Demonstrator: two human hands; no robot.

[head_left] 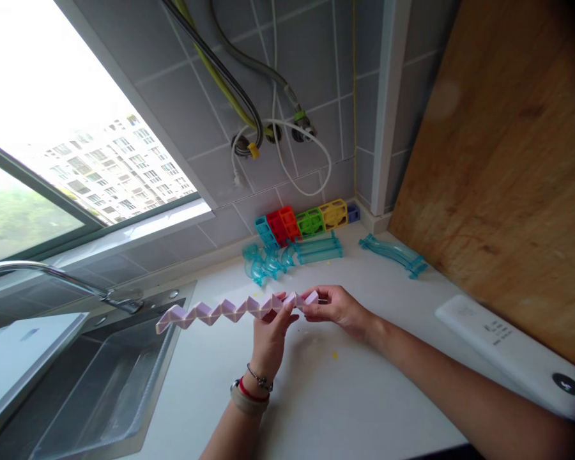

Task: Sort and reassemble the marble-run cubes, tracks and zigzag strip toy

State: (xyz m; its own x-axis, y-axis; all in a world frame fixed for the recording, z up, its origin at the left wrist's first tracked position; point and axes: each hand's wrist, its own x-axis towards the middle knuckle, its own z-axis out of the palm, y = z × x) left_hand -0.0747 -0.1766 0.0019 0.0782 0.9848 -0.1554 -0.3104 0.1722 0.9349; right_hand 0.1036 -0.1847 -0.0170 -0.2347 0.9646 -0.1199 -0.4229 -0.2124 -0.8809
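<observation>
A long zigzag snake puzzle (pixel 230 310) in pale lilac and white stretches from the sink side to my hands, held above the white counter (pixel 364 383). My left hand (pixel 273 326) pinches it toward its right part, thumb on the near side and fingers partly hidden behind it. At the right end, my right hand (pixel 334 308) grips the last wedges between thumb and fingers. The puzzle's left end hangs free near the sink edge. A bracelet and a watch-like band circle my left wrist.
Behind the puzzle lie translucent blue track pieces (pixel 316 249) and a row of coloured plastic blocks (pixel 309 222). Another curved blue track (pixel 395 253) sits further right. A metal sink (pixel 158 358) with a faucet (pixel 67 275) is left; a white scale-like device (pixel 508 348) and wooden board (pixel 503 172) stand right.
</observation>
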